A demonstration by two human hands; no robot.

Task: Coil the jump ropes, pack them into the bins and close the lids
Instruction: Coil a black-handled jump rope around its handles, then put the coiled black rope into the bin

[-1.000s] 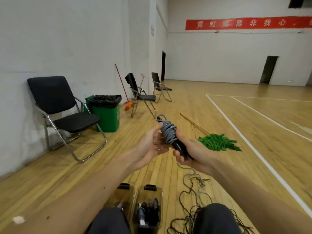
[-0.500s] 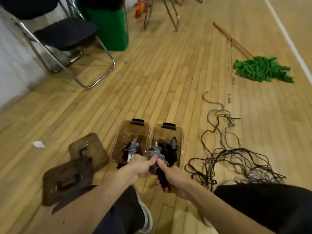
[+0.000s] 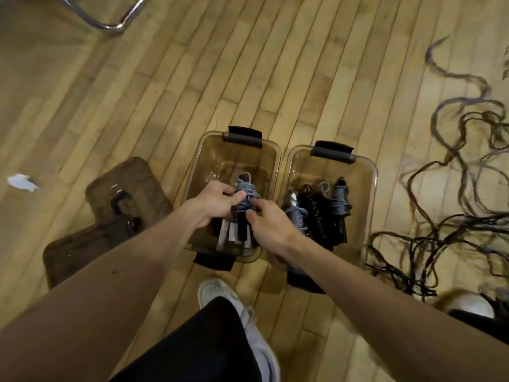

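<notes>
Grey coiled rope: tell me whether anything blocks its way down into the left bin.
Nothing visible does. Left hand and right hand hold the grey coiled rope over the open left bin; the lids lie on the floor beside it, and packed ropes fill only its near end.

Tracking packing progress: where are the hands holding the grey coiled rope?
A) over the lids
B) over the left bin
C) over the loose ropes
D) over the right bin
B: the left hand and right hand hold the grey coiled rope above the left bin, within its rim.
</notes>
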